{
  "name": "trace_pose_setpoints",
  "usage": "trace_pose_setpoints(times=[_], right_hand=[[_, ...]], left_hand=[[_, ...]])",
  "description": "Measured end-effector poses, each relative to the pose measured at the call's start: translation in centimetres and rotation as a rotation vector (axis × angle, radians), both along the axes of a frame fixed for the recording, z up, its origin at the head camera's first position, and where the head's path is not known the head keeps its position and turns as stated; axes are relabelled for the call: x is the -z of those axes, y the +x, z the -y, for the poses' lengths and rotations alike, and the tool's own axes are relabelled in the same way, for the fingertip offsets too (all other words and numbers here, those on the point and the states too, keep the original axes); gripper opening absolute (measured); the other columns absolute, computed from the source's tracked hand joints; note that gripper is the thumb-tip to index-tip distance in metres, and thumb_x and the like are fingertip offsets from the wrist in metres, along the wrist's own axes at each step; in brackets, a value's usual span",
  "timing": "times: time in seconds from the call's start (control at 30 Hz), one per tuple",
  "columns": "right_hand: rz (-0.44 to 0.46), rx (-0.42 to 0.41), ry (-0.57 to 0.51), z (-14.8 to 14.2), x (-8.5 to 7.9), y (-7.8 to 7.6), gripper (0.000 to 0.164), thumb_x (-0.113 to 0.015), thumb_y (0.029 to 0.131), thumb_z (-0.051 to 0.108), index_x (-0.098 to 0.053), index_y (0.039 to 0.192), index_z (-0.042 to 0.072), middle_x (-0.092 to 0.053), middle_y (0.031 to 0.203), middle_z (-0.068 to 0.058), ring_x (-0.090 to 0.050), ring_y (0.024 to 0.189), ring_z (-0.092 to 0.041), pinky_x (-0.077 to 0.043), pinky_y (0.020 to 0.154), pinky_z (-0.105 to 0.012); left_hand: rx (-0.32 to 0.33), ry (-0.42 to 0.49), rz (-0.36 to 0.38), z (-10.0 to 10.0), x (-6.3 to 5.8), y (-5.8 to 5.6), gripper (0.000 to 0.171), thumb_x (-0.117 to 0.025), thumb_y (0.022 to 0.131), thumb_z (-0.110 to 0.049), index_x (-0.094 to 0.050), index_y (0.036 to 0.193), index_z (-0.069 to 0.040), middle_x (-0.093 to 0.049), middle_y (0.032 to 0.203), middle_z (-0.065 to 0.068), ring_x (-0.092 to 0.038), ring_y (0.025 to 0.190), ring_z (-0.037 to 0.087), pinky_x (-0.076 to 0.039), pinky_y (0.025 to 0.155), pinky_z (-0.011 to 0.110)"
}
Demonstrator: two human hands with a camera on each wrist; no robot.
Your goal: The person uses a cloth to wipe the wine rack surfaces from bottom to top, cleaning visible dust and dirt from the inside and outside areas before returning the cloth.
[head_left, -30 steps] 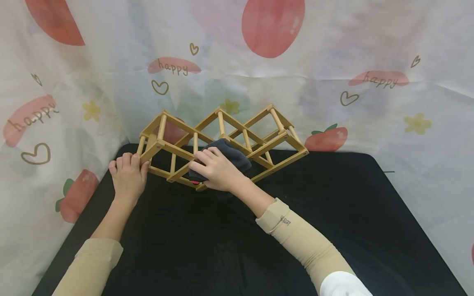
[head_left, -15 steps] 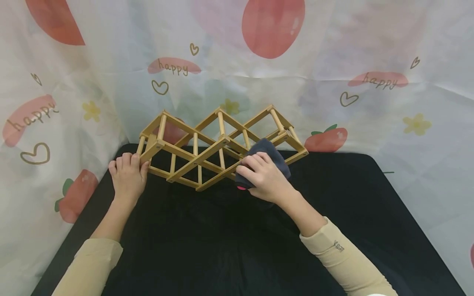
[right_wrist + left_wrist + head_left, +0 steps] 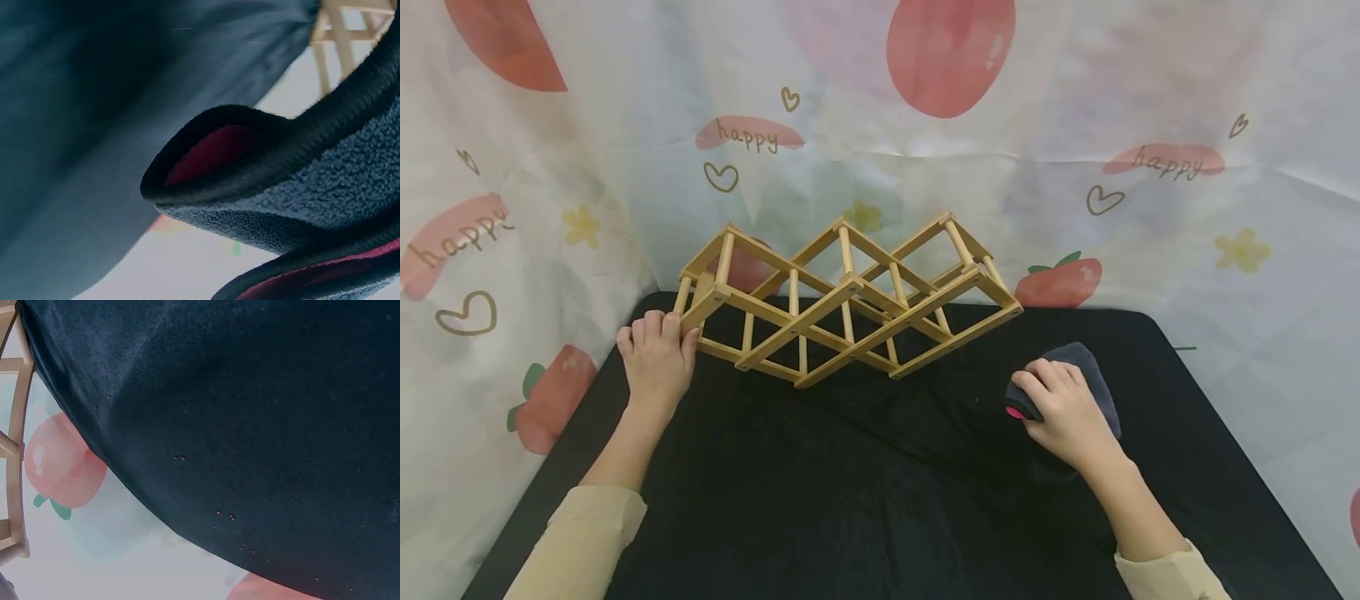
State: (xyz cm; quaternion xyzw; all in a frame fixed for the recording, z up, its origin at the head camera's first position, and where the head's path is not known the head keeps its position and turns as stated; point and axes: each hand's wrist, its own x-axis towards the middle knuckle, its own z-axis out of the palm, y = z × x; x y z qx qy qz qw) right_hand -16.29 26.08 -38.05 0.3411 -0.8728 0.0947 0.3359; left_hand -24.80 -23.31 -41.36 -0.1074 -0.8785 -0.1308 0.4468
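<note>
A light wooden lattice rack (image 3: 850, 287), made of crossed slats and dowels, stands at the back of the table. My left hand (image 3: 657, 358) grips its left end, the fingers over the corner slat and the thumb on the near side. Well to the right of the rack, my right hand (image 3: 1063, 412) holds a bunched dark grey cloth (image 3: 1093, 383) above the table. The right wrist view shows the cloth's fleecy face (image 3: 350, 175), black edging and red inner side, folded over. In the left wrist view only a bit of the rack (image 3: 17, 469) shows.
Black cloth covers the table (image 3: 850, 500), with rounded far corners. Behind and to the left hangs a pale curtain (image 3: 1000, 192) printed with fruit, hearts and "happy". Small specks dot the table cover in the left wrist view.
My right hand has moved right with the cloth, from the rack's middle, along its right part, then away from it. My left hand and the rack have stayed in place.
</note>
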Motion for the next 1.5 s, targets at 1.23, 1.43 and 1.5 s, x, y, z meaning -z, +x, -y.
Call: trace_pose_setpoints(times=[1.23,1.43,1.5], right_hand=[[0.345,0.283,0.161,-5.1,7.7,2.2,0.049,-0.074,0.054,-0.002,-0.052,0.096,0.009,-0.043,0.081,-0.002,-0.045,0.074,-0.022,-0.035,0.067,-0.047],[0.391,0.306,0.2,-4.8,8.2,1.8,0.047,-0.075,0.058,0.001,-0.051,0.098,0.009,-0.044,0.082,-0.002,-0.046,0.077,-0.023,-0.034,0.067,-0.046],[0.408,0.319,0.213,-4.7,8.3,1.7,0.048,-0.075,0.058,0.002,-0.051,0.099,0.009,-0.044,0.082,-0.002,-0.047,0.078,-0.024,-0.034,0.067,-0.046]], left_hand=[[-0.053,0.025,0.039,0.1,0.0,-2.7,0.042,-0.033,0.095,-0.039,-0.038,0.097,0.003,-0.038,0.092,0.023,-0.035,0.081,0.042,-0.022,0.075,0.052],[-0.064,0.05,0.082,0.0,0.0,-2.6,0.031,-0.048,0.092,-0.026,-0.039,0.097,0.003,-0.038,0.093,0.023,-0.035,0.083,0.042,-0.022,0.076,0.053],[-0.063,0.053,0.09,0.0,-0.1,-2.6,0.03,-0.049,0.091,-0.024,-0.039,0.098,0.003,-0.038,0.093,0.023,-0.035,0.083,0.042,-0.022,0.076,0.053]])
